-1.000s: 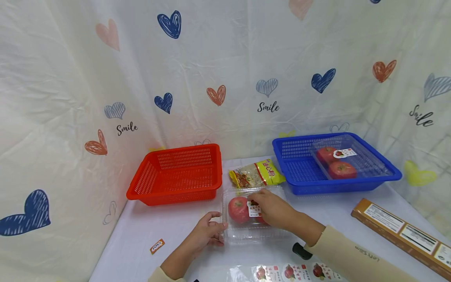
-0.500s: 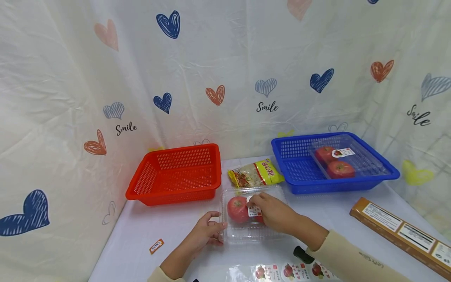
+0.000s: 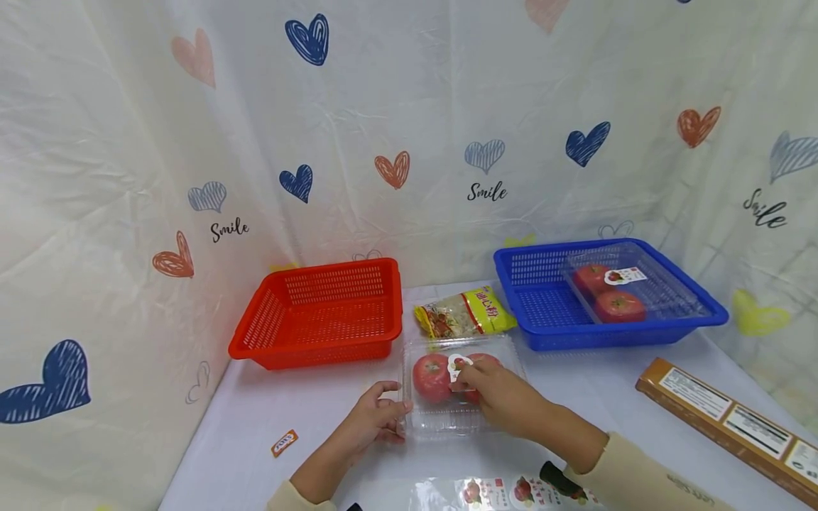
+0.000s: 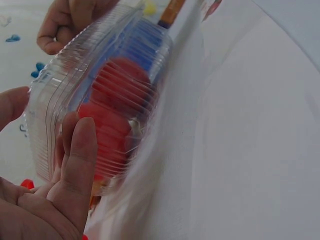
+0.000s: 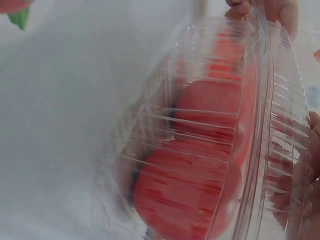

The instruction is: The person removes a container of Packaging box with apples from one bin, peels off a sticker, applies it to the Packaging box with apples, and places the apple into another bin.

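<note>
In the head view, a clear plastic clamshell box [image 3: 441,420] with red apples [image 3: 431,378] inside stands shut on the white table. My left hand [image 3: 377,415] holds its left side, thumb and fingers on either side of the rim in the left wrist view. A white apple-print label [image 3: 457,363] lies on the lid. My right hand [image 3: 508,397], fingers curled, presses its fingertips on the lower part of that label, covering some of it and the right apple. The right wrist view shows the apples [image 5: 185,190] through the ribbed wall.
A yellow food packet [image 3: 466,314] lies behind the box. A red basket [image 3: 319,355] stands left; a blue basket [image 3: 613,332] holding another labelled apple box [image 3: 671,298] stands right. Nearby lie a label strip [image 3: 486,493], a brown carton [image 3: 722,411] and an orange wrapper [image 3: 284,443].
My right fingertips have slid down the label toward me, uncovering its upper part. The left hand and the box stay in place.
</note>
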`<action>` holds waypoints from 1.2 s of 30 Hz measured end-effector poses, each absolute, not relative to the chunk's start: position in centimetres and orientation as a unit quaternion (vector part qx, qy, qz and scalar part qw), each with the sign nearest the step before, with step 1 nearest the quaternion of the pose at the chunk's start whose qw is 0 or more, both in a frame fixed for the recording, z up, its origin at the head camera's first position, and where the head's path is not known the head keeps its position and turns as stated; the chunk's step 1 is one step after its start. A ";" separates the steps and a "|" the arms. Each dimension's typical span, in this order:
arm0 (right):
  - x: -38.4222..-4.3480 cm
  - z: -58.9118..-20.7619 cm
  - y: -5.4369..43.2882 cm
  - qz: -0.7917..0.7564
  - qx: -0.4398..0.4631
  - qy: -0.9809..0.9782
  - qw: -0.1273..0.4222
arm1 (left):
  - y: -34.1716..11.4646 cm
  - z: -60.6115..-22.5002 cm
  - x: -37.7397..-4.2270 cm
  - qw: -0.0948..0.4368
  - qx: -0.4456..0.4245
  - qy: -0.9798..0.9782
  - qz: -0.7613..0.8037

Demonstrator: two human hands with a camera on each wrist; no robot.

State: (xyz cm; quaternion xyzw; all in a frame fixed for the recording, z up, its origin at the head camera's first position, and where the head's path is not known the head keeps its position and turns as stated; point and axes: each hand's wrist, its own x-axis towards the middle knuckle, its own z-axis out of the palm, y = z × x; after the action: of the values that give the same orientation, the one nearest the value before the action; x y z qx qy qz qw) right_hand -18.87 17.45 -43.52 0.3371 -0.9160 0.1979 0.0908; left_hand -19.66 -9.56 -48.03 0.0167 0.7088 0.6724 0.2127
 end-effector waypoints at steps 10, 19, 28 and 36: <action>-18.0 -43.5 18.6 0.201 0.343 -0.912 0.103 | -9.6 -48.2 -19.7 0.213 0.023 0.707 0.674; -18.0 -43.2 20.2 0.166 0.351 -0.913 0.128 | -9.5 -48.2 -19.9 0.214 0.021 0.704 0.677; -19.9 -43.2 20.7 0.163 0.341 -0.920 0.104 | -9.6 -48.0 -19.7 0.215 0.015 0.704 0.677; -21.3 -42.7 19.7 0.133 0.287 -0.948 0.040 | -9.6 -48.2 -19.7 0.212 0.018 0.704 0.677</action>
State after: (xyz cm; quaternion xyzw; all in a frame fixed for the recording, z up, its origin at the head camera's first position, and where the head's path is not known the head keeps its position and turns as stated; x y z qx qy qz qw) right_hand -21.27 19.65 -42.66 0.2875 -0.9477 0.1332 0.0397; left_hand -19.70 -9.61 -48.20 0.0178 0.7042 0.6774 0.2117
